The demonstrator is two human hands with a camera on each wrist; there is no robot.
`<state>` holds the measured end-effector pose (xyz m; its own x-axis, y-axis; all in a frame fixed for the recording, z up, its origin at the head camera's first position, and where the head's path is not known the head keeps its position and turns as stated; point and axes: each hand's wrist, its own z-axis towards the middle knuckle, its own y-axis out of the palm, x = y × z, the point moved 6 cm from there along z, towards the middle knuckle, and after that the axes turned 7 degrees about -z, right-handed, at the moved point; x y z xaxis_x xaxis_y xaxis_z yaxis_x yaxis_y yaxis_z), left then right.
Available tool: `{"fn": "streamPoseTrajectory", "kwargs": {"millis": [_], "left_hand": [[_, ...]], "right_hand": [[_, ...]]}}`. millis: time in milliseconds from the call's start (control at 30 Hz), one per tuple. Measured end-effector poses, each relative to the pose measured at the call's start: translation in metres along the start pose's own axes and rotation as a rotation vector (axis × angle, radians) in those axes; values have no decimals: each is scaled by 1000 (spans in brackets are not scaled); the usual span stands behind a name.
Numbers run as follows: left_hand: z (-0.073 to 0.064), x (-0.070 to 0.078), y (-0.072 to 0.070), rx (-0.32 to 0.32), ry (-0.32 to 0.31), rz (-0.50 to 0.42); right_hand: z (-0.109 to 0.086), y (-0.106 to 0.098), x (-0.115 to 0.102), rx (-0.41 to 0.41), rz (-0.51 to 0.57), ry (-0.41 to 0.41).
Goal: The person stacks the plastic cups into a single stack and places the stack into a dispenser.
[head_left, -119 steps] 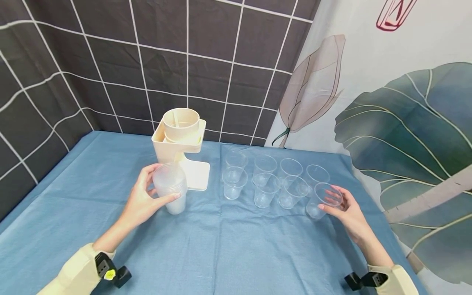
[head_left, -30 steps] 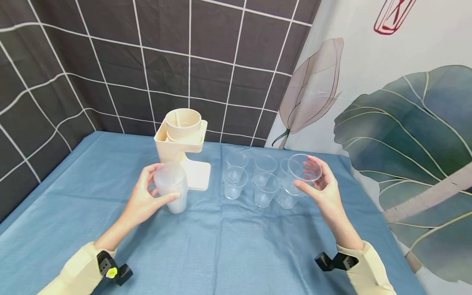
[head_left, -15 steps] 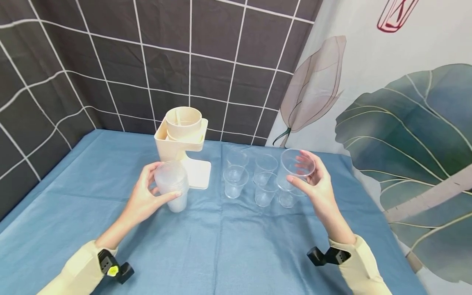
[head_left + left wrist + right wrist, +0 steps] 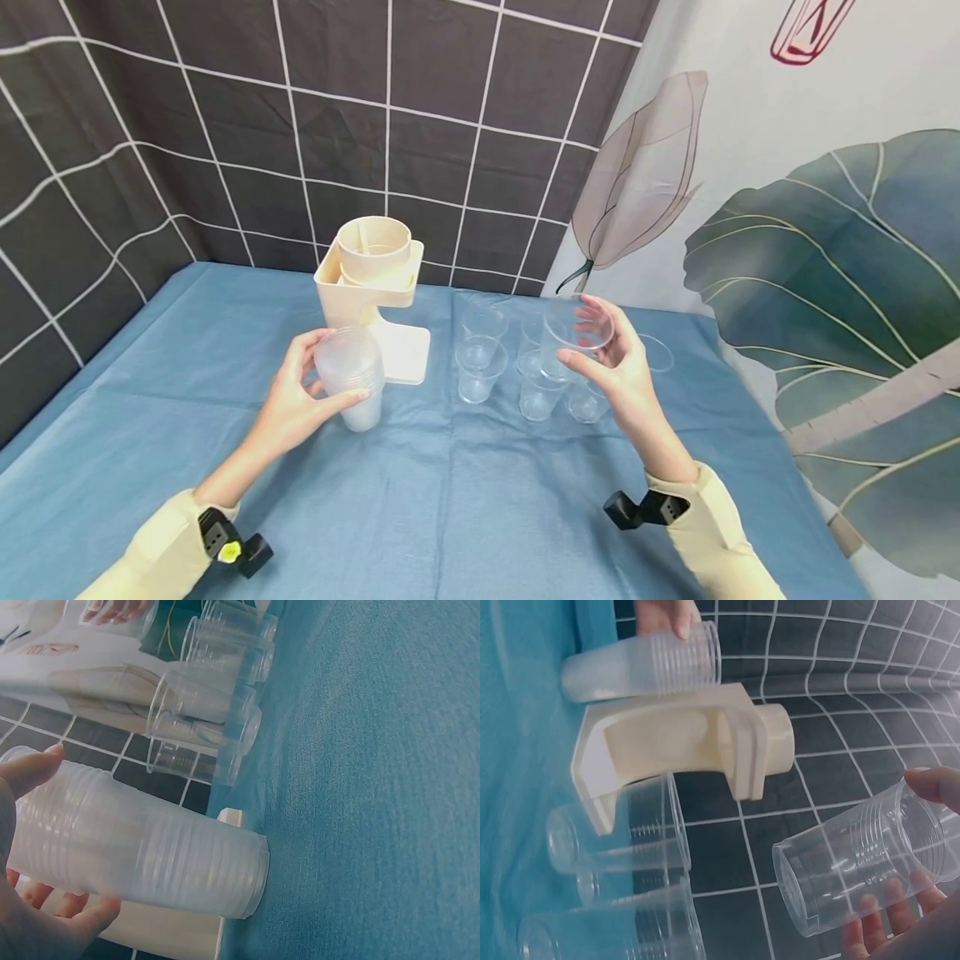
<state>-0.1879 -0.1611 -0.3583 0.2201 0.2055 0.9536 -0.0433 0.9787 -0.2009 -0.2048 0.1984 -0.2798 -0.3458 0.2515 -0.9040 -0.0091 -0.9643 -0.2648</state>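
My left hand (image 4: 300,396) grips a stack of nested frosted plastic cups (image 4: 348,362), its thumb across the near side. In the left wrist view the bottom of the stack (image 4: 150,832) meets the cloth. My right hand (image 4: 622,375) holds a clear plastic cup (image 4: 570,325) by its upper part, raised above other clear cups; in the right wrist view this cup (image 4: 840,859) is tilted and apart from them. Clear cups stand below in two rows, among them a front left cup (image 4: 480,367) and a back right cup (image 4: 656,354). Some are partly hidden behind the raised cup and hand.
A cream stand (image 4: 363,296) with a round holder on top and a flat base stands behind the stack. Blue cloth (image 4: 480,500) covers the table. A dark grid curtain (image 4: 300,133) and a leaf-printed white curtain (image 4: 750,100) hang behind.
My right hand has lifted the front right cup off the cloth and carried it leftward over the other cups. My left hand has stayed at the stack.
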Motion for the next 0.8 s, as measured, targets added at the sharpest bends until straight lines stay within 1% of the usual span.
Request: {"fn": "streamPoseTrajectory", "kwargs": {"millis": [200,433,800], "left_hand": [[-1,0,0,-2,-2,0],[-1,-2,-1,-5,-15,1],[-1,-1,-1,-3,-3,5]], "right_hand": [[5,11,-3,-20,22,-14],[9,25,-6,-54,60,-6],[15,47,-11,-79,146,-18]]}}
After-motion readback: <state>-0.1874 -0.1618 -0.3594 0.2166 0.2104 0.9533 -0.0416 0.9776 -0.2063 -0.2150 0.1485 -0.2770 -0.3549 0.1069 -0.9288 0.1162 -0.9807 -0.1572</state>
